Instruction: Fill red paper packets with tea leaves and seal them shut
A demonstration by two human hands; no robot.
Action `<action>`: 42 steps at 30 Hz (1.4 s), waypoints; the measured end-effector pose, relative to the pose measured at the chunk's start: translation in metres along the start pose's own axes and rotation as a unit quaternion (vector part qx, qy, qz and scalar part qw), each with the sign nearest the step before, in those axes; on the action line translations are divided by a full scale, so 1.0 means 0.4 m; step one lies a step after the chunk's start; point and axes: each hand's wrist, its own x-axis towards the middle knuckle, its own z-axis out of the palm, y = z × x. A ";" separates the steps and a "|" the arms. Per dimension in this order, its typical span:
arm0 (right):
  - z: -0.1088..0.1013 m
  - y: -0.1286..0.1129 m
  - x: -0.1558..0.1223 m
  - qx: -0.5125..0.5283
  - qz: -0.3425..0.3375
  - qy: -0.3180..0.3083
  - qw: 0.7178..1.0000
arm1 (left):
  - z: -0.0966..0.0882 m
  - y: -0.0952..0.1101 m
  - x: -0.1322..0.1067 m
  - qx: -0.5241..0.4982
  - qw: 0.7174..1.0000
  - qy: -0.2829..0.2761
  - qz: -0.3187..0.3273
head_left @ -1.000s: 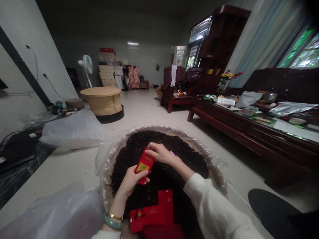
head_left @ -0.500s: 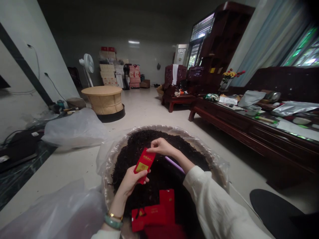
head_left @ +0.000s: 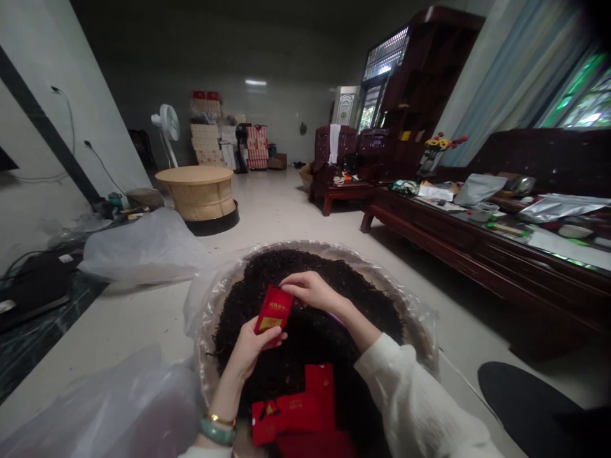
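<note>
My left hand (head_left: 251, 346) grips the lower part of a small red packet (head_left: 272, 308) with a gold label, held upright over a big round basket (head_left: 210, 305) lined with clear plastic. The basket is heaped with dark loose tea leaves (head_left: 334, 280). My right hand (head_left: 310, 291) pinches the packet's top edge, fingers closed on it. A thin purple tool shows just under that wrist; what it is I cannot tell. More red packets (head_left: 298, 407) lie on the leaves close to my body.
Crumpled clear plastic bags lie on the floor at left (head_left: 143, 248) and near left (head_left: 105, 407). A round wooden drum (head_left: 198, 191) stands beyond. A long dark wooden table (head_left: 477, 242) with foil bags runs along the right. A black round seat (head_left: 525, 401) is at lower right.
My right hand rose a little from the packet's top, then came back down onto it. The packet now sits slightly higher and more upright. My left hand stayed in place.
</note>
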 end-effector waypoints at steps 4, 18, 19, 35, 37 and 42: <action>-0.011 0.008 0.007 -0.034 0.029 0.109 0.993 | 0.007 0.004 -0.005 0.000 1.000 0.000 -0.002; 0.058 -0.025 -0.009 -0.234 -0.086 0.113 0.962 | 0.052 0.010 -0.050 0.099 0.994 -0.016 0.037; 0.058 -0.014 -0.003 -0.216 -0.088 0.121 0.965 | 0.051 0.007 -0.055 0.105 0.993 -0.023 0.040; 0.091 0.045 -0.010 -0.195 -0.009 0.119 0.974 | 0.038 0.024 -0.022 0.066 0.994 -0.087 -0.015; 0.065 0.039 -0.032 -0.241 0.015 0.138 0.960 | 0.050 0.015 -0.016 0.047 0.996 -0.069 -0.014; -0.011 0.092 -0.158 -0.438 0.122 0.201 0.868 | 0.047 -0.011 -0.021 -0.017 1.000 -0.017 0.001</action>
